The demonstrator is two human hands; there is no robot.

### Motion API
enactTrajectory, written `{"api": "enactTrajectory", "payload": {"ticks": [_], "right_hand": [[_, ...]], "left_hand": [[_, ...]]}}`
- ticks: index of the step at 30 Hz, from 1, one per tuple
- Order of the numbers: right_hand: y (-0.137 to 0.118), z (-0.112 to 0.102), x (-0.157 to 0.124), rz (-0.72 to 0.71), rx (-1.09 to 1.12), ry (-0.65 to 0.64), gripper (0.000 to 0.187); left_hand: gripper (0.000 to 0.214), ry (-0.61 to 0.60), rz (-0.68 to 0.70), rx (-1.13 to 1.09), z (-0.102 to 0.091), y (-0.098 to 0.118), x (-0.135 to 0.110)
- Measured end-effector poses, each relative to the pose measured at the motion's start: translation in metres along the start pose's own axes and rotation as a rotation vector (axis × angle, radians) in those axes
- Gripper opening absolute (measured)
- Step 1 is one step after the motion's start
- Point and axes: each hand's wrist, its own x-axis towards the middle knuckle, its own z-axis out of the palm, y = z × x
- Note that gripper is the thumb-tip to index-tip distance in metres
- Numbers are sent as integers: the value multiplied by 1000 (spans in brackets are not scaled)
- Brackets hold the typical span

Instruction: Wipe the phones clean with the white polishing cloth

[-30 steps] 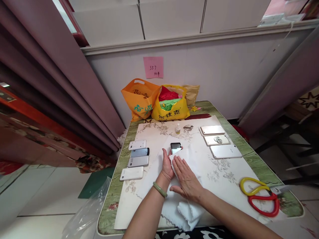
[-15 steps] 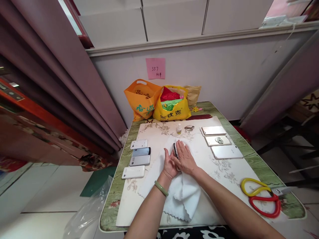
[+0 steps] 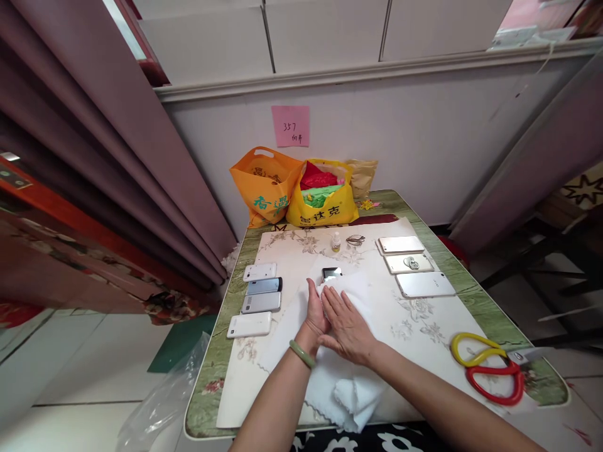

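Observation:
A small black phone (image 3: 331, 273) lies in the middle of the table, its near part under a white cloth (image 3: 346, 376). My left hand (image 3: 314, 315) grips the phone's left side from under the cloth edge. My right hand (image 3: 346, 324) lies flat with fingers stretched out, pressing the cloth onto the phone. A green bangle is on my left wrist.
Several phones (image 3: 261, 295) lie in a column at the left, three pale phones (image 3: 411, 263) at the right. A small bottle (image 3: 335, 242) and glasses stand behind. Red and yellow scissors (image 3: 490, 369) lie near right. Orange and yellow bags (image 3: 294, 194) stand at the table's (image 3: 471, 301) far edge.
My right hand slid forward over the phone with the cloth, then came back toward me; the phone's top now shows again beyond the cloth.

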Motion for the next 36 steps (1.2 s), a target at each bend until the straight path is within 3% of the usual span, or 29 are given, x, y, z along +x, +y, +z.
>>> {"api": "enactTrajectory", "payload": {"ticks": [3,7,10,15,20,24,30,33,36], "right_hand": [[12,4,27,45,7,-31,81],[28,8,51,154,18,-20,78],[35,11,53,230,23,6,78],[40,15,24,288,-21,84,82],[22,10,-19,154,-52,77,86],[4,3,-29,64,-9,44,93],[13,0,12,-25,45,-39,79],[25,2,34,37,48,-52,75],[32,3,48,112,70,-62,72]], "left_hand": [[56,9,47,-60,2,-2,2],[56,-161,68,-102,10,-1,1],[59,-234,39,-62,9,0,0],[68,-169,46,-10,2,1,2],[74,-170,33,-13,7,4,-3],[70,-160,55,39,8,4,-6],[58,19,46,0,1,-5,1],[51,-69,88,-90,0,-5,5],[56,-207,45,-106,2,-2,5]]}}
